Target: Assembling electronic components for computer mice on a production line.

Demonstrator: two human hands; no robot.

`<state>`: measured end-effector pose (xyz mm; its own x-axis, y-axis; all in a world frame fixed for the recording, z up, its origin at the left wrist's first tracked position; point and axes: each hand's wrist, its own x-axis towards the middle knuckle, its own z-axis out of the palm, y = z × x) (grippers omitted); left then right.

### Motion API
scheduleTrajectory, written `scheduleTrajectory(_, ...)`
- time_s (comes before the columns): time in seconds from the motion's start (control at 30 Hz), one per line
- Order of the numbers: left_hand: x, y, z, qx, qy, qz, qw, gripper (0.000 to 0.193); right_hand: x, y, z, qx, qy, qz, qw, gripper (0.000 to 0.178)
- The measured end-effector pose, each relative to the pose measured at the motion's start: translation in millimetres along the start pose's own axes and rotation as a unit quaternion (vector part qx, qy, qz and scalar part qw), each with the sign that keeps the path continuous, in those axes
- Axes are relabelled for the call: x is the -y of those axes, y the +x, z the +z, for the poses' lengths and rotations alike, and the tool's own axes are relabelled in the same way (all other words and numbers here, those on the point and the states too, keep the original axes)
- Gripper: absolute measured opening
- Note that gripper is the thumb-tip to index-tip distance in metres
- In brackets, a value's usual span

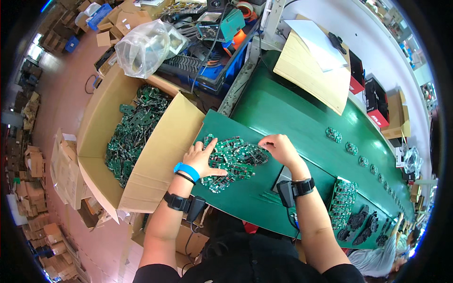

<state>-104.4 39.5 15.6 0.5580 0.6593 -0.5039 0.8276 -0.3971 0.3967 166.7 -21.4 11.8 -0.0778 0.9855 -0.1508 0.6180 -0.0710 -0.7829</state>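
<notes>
A heap of small green circuit boards [233,158] lies on the green worktop [226,200] in front of me. My left hand [200,159] rests on the heap's left side, its thumb and forefinger spread apart. At the heap's right edge, my right hand [282,148] has its fingers curled in a pinch on the edge of a circuit board [258,154]; the fingertips partly hide it. To the left stands an open cardboard box [158,158] filled with many more loose boards [134,127].
A green conveyor belt [292,108] runs off to the right, with several board clusters [351,148] spaced along it. Stacked boards [343,203] and black plastic parts [365,226] lie right of my arm. A clear plastic bag [144,47] and a cardboard sheet [306,61] are farther back.
</notes>
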Motion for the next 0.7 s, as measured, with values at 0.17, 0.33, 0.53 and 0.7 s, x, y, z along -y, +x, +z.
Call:
scheduleTrajectory(0.17, -56.9, 5.6, 9.1, -0.27, -0.151, 0.132, 0.942, 0.063, -14.2, -26.6, -9.0, -0.223, 0.066, 0.063, 0.971, 0.011)
scheduleTrajectory(0.33, -152.5, 21.8, 34.5, -0.071, -0.424, 0.163, 0.888, 0.056, 8.1, -71.5, -31.4, -0.253, 0.479, 0.154, 0.826, 0.014)
scheduleTrajectory(0.53, -207.0, 60.2, 33.5, 0.041, -0.573, 0.097, 0.813, 0.029, 32.1, -158.5, -69.4, -0.422, 0.261, 0.124, 0.86, 0.021)
scheduleTrajectory(0.7, -210.5, 159.6, 34.8, -0.014, -0.374, 0.211, 0.903, 0.028, 54.1, -295.1, -115.7, -0.119, 0.264, 0.171, 0.942, 0.015)
